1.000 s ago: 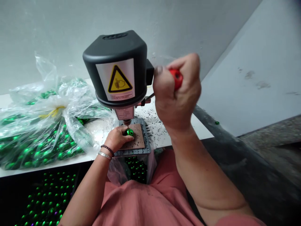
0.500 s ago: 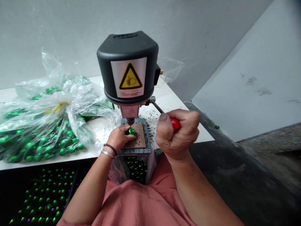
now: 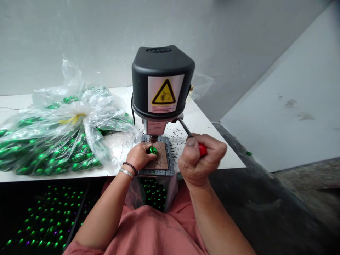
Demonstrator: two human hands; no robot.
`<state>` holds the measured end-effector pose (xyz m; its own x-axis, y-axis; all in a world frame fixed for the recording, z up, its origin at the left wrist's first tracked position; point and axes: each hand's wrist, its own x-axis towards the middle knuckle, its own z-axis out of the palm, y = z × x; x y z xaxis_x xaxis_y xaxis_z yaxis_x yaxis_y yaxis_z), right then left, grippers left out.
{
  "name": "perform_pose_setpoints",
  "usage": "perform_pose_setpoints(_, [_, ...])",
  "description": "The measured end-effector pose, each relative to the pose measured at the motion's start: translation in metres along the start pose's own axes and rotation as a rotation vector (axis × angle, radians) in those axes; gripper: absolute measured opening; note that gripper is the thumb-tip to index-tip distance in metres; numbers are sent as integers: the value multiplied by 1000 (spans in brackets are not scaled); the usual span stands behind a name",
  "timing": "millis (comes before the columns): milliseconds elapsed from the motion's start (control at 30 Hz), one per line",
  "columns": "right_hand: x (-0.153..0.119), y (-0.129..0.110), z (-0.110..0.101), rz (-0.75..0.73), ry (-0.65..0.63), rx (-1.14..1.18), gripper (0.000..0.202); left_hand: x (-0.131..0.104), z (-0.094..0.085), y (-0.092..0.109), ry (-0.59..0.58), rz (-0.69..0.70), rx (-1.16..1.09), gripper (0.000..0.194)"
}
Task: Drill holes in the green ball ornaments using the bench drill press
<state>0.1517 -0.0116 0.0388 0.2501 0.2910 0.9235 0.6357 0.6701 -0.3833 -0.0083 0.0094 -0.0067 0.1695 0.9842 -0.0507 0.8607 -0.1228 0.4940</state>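
L hand (image 3: 137, 156) pinches green ball (image 3: 153, 150) btwn thumb (image 3: 151, 156) & finger (image 3: 146, 145), prob. touching bit (image 3: 152, 143); R hand (image 3: 198, 166) grips knob (image 3: 203, 150).

- Right hand (image 3: 200, 159): lowered from beside the drill head (image 3: 140, 83) to near its work-plate (image 3: 170, 156) level, carrying the red knob (image 3: 203, 150) down.
- Lever rod (image 3: 185, 126): swung downward; its shaft, largely hidden a second ago, now exposed.
- Viewpoint: shifted, placing the drill head farther right and revealing a black cable (image 3: 132, 109).
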Motion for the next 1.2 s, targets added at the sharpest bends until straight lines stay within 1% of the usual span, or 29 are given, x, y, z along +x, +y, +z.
perform_pose_setpoints(100, [-3, -1, -1, 47, -18, 4, 17, -1, 0, 1, -5, -13, 4, 23])
perform_pose_setpoints(200, [-10, 1, -3, 94, -74, 37, 10, -1, -1, 2, -7, -35, 13, 25])
perform_pose_setpoints(300, [-16, 3, -4, 94, -133, 71, 5, -1, 0, 2, -4, -36, 22, 26])
perform_pose_setpoints(367, [-14, 3, -3, 84, -115, 72, 4, 0, 0, 1, -2, -25, 30, 24])
perform_pose_setpoints(467, [9, -2, 0, 51, -14, 0, 5, 0, 2, 1, 13, -18, 38, 22])
perform_pose_setpoints(533, [33, -8, 4, 33, 48, -135, 7, -1, 3, 1, 41, -16, 29, 22])
perform_pose_setpoints(600, [56, -13, 9, 75, 1, -156, 12, -5, 3, 1, 72, -19, 1, 21])
perform_pose_setpoints(667, [73, -16, 13, 120, -12, -114, 19, -11, 0, 0, 60, -13, -40, 21])
perform_pose_setpoints(733, [80, -17, 16, 138, -8, -71, 22, -19, -7, 0, -13, 27, -95, 22])
perform_pose_setpoints(767, [81, -17, 16, 137, -6, -62, 22, -24, -11, -1, -75, 63, -129, 24])
perform_pose_setpoints(867, [78, -17, 17, 133, -4, -66, 20, -36, -23, -3, -311, 158, -258, 32])
perform_pose_setpoints(933, [76, -16, 17, 130, -3, -58, 20, -40, -27, -3, -455, 165, -357, 40])
perform_pose_setpoints(967, [76, -16, 16, 129, -3, -50, 19, -41, -28, -3, -490, 144, -414, 45])
perform_pose_setpoints(1000, [76, -16, 17, 129, -2, -42, 19, -41, -28, -2, -491, 106, -478, 48])
perform_pose_setpoints(1033, [76, -16, 17, 129, -1, -37, 19, -41, -26, -2, -455, 51, -552, 49])
perform_pose_setpoints(1067, [76, -16, 17, 129, 1, -34, 19, -39, -24, -1, -380, -20, -649, 48])
perform_pose_setpoints(1100, [76, -16, 17, 129, 1, -32, 19, -38, -22, 0, -277, -103, -778, 46])
perform_pose_setpoints(1167, [77, -16, 17, 137, 0, -26, 19, -33, -19, 3, -79, -290, -1107, 46])
perform_pose_setpoints(1200, [76, -16, 17, 143, -1, -22, 19, -31, -18, 4, -20, -382, -1279, 49])
